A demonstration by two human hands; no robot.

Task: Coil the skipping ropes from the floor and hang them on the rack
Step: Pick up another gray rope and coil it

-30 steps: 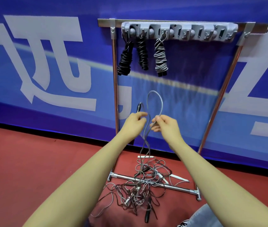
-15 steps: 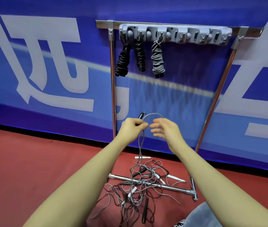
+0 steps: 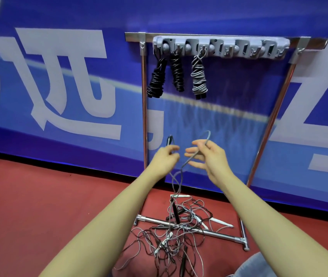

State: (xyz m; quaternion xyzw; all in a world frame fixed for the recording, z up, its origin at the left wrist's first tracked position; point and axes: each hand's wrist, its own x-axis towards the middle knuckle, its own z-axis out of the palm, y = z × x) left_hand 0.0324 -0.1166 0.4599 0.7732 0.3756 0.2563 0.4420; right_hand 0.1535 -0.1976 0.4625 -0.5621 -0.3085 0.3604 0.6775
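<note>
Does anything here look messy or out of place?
Yes. A tangle of ropes lies heaped on the red floor, draped over the rack's base bar, with handles poking out at odd angles. Only three coils hang neatly on the hooks; the other hooks are bare.

L hand [image 3: 166,157] curled, R hand [image 3: 209,156] spread.
</note>
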